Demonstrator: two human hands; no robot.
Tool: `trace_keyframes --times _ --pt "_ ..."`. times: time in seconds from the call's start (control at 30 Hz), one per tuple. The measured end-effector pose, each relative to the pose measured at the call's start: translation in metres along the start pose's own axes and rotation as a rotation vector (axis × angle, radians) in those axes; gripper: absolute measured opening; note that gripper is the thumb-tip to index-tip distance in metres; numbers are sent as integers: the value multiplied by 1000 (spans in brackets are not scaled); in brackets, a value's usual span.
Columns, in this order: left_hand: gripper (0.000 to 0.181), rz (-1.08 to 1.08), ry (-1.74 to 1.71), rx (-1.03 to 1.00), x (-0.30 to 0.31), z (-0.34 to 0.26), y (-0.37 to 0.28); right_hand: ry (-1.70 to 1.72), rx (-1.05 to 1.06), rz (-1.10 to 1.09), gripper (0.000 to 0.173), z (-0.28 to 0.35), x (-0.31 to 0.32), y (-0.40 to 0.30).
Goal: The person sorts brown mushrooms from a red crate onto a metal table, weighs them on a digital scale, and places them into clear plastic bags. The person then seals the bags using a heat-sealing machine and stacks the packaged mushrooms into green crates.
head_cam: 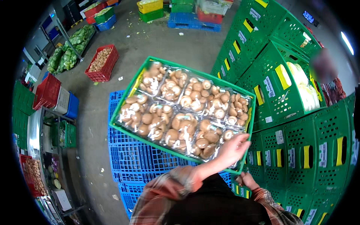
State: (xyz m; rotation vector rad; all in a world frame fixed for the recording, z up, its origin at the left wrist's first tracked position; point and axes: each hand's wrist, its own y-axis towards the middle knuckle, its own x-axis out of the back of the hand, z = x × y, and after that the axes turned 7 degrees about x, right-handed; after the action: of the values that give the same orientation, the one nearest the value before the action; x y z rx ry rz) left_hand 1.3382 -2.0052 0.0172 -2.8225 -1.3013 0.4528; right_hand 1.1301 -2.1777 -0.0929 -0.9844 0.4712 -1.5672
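In front of me is a green plastic crate [157, 147] filled with clear plastic-wrapped packs of brown mushrooms [184, 126]. My left hand [234, 149] reaches across the crate's near right part, over the mushroom packs; its fingers lie near the right rim, and whether they grip anything is unclear. Below the crate's near right corner is my right hand [246, 180], its fingers bent and touching or close to the rim; the corner partly hides them. Blue plastic pallets [126, 157] show beneath the crate.
Tall stacks of green crates [301, 157] rise on the right, one holding cabbages [302, 84]. On the floor stands a red crate of mushrooms [114, 63]. A metal-framed table [35, 135] is at left. Farther off are bagged green vegetables [76, 42] and another blue pallet [180, 22].
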Motion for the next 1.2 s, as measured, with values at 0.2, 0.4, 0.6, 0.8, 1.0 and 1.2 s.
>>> trace_keyframes --times 0.2,0.4,0.6,0.8,1.0,1.2 --pt "24 -788 20 69 229 1 -172 701 -92 -108 68 6 -22 -18" --pt "57 -1085 5 -55 318 28 -155 1049 -71 -133 27 10 -57 -32" --pt "67 -1126 174 48 411 40 -131 1191 -238 -394 30 -21 -101 1" --pt "69 -675 -269 244 422 22 -137 1724 -281 -1018 19 -80 -105 44" --pt "58 -708 -281 320 423 8 -131 1598 -32 -997 32 17 -123 -7" --pt "69 -494 85 209 465 51 -129 1581 -127 -1048 66 59 -117 -49"
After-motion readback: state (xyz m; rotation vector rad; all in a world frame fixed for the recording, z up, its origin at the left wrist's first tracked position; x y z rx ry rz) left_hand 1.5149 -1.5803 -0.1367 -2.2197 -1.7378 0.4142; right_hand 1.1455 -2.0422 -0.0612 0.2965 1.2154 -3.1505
